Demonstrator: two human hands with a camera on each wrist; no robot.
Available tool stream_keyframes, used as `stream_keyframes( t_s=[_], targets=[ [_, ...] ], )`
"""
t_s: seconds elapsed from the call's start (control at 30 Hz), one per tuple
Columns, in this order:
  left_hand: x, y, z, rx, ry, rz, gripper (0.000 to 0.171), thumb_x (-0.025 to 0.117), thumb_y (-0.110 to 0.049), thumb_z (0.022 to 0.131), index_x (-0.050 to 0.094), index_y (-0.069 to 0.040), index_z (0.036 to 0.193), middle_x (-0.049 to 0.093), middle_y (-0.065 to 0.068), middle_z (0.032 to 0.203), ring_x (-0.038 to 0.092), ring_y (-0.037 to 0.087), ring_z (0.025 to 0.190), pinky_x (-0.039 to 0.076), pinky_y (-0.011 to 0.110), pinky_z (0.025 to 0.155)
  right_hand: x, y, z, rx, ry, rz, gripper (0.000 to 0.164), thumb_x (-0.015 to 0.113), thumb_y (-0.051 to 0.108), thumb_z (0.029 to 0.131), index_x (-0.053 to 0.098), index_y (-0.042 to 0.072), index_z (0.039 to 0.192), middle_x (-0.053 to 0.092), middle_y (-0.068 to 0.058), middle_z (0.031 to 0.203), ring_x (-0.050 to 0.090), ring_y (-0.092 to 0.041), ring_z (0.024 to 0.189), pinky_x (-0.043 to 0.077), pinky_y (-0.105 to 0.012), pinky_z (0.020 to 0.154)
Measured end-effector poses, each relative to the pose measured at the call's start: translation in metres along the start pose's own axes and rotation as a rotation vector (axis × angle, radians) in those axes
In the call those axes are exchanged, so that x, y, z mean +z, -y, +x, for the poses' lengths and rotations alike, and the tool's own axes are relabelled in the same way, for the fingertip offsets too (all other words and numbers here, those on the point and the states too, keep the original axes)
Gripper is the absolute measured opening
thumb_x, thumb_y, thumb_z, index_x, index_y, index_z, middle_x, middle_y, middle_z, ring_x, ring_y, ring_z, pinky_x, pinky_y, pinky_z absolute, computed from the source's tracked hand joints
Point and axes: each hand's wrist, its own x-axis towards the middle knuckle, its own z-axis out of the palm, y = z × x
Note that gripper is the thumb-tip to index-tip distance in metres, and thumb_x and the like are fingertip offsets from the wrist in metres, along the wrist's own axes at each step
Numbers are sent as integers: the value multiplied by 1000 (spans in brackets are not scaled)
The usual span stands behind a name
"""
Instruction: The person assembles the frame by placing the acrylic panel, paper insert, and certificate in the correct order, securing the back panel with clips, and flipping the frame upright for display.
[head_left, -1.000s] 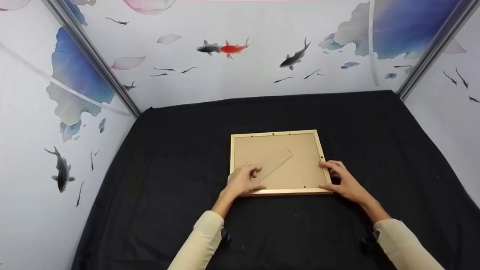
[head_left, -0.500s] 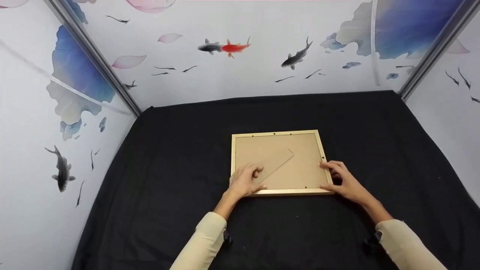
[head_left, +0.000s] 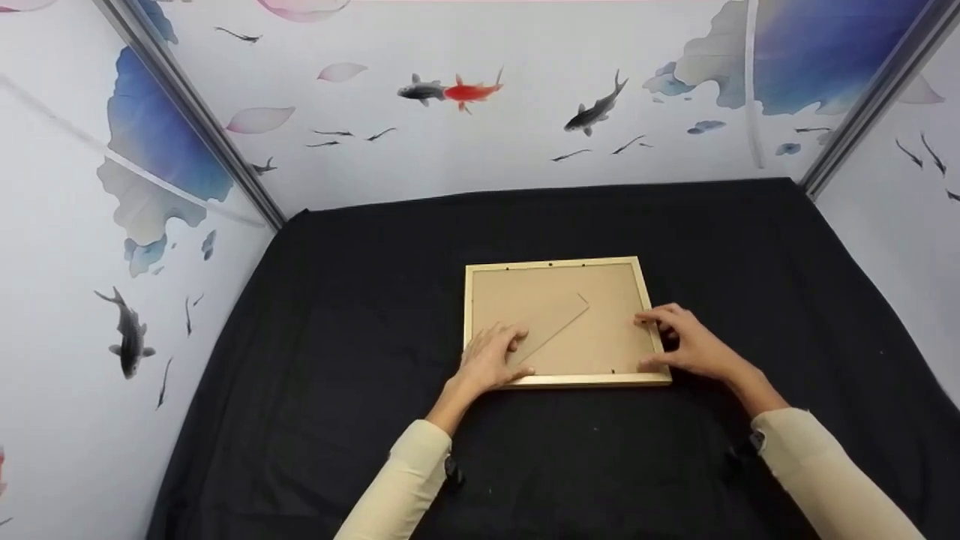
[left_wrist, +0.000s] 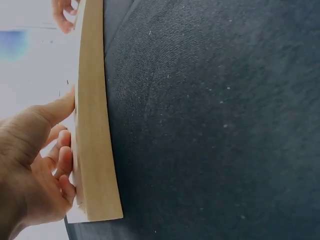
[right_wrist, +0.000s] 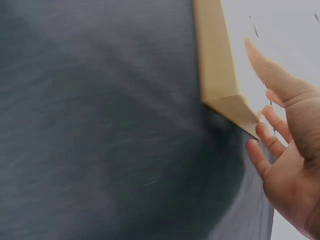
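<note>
A picture frame [head_left: 555, 381] of pale wood lies face down, its tan backing board [head_left: 600, 337] showing, with a folded-flat stand strip [head_left: 551, 319] cut slantwise into it. My left hand [head_left: 491, 358] rests on the near left corner, thumb along the near rail and fingers bent loosely over the backing. In the left wrist view the frame's side [left_wrist: 95, 125] stands beside that hand [left_wrist: 35, 160]. At the right rail, my right hand [head_left: 694, 345] hovers with thumb and fingers spread apart. The right wrist view shows this hand [right_wrist: 292, 130] beside the frame's near corner [right_wrist: 225, 85].
Black cloth [head_left: 360, 337] covers the table around the frame. White panels [head_left: 510, 150] printed with fish and leaves enclose the back and both sides, joined by metal posts [head_left: 199, 120]. Small dark tabs [head_left: 551, 264] dot the frame's inner edge.
My right hand has lifted slightly off the frame's right corner, its thumb moving away from the near rail. The left hand and frame stay nearly in place.
</note>
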Motion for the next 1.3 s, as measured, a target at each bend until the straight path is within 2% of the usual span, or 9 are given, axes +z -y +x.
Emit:
stream_keyframes(
  t_s=[0.1,0.2,0.37,0.47,0.77,1.0,1.17,1.3],
  targets=[
    [-1,4,-6,46,-47,-40,61,84,-32,86,61,-9,138,57,2,103,49,18,91,43,35,86,-6,-1,15,24,-34,32,73,92,19,76,59,-2,137,55,-20,119,49,-32,100,41,-44,83],
    [-3,11,-12,62,-123,-83,60,84,-30,86,62,-9,138,59,4,110,52,20,98,45,37,87,-7,-3,29,46,-60,61,71,90,18,78,58,-3,138,56,-22,119,50,-35,102,41,-47,85],
    [-4,31,-22,17,-214,-123,57,85,-28,85,64,-10,135,56,6,124,50,26,106,43,44,89,0,-5,45,91,-77,88,72,91,20,78,58,-3,138,57,-23,121,51,-36,103,40,-50,88],
    [-6,42,-26,-26,-206,-153,61,85,-30,85,62,-10,138,50,9,129,46,30,111,40,48,92,6,-5,54,100,-80,101,73,91,20,78,58,-3,139,57,-24,123,51,-36,104,40,-50,88],
    [-10,56,-25,-66,-209,-197,72,89,-28,81,56,-7,142,39,17,139,39,38,119,37,52,99,12,-4,83,125,-62,102,73,90,14,78,55,-5,140,62,-24,121,54,-36,101,43,-50,89],
    [-6,57,-28,-124,-202,-282,80,89,-22,80,48,-3,146,32,17,144,39,38,128,36,50,107,15,-2,96,159,-29,78,76,91,11,77,54,-4,141,61,-25,124,54,-38,105,43,-52,92],
    [-5,54,-29,-161,-202,-302,81,90,-20,80,48,-2,146,30,17,144,38,38,130,36,50,108,18,0,107,158,11,43,78,90,12,78,52,-4,144,59,-26,126,53,-38,106,43,-54,94],
    [-5,55,-28,-154,-206,-319,80,90,-20,79,48,-1,145,30,18,144,38,39,130,36,51,107,19,1,113,188,41,65,81,89,12,79,48,0,148,55,-25,130,49,-36,109,39,-52,98]
  ],
)
